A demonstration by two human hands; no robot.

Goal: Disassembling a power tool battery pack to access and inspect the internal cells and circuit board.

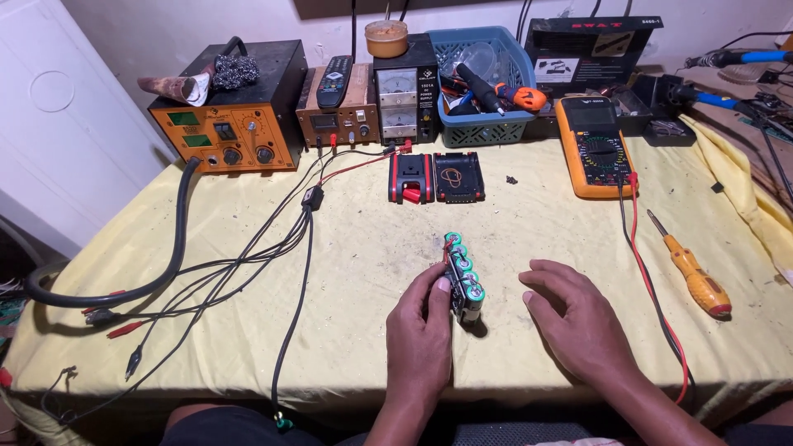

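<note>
On the wrinkled yellow cloth, the left hand grips a cylindrical-cell battery pack; the right hand rests empty, fingers curled.

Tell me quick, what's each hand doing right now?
Left hand: fingers closed on the green-capped battery pack.
Right hand: open, palm down on the yellow table cover, holding nothing.

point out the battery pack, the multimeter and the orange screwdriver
battery pack (464, 272): head view, on the green-capped cells
multimeter (596, 150): head view, on its dial
orange screwdriver (698, 282): head view, on its handle
</note>
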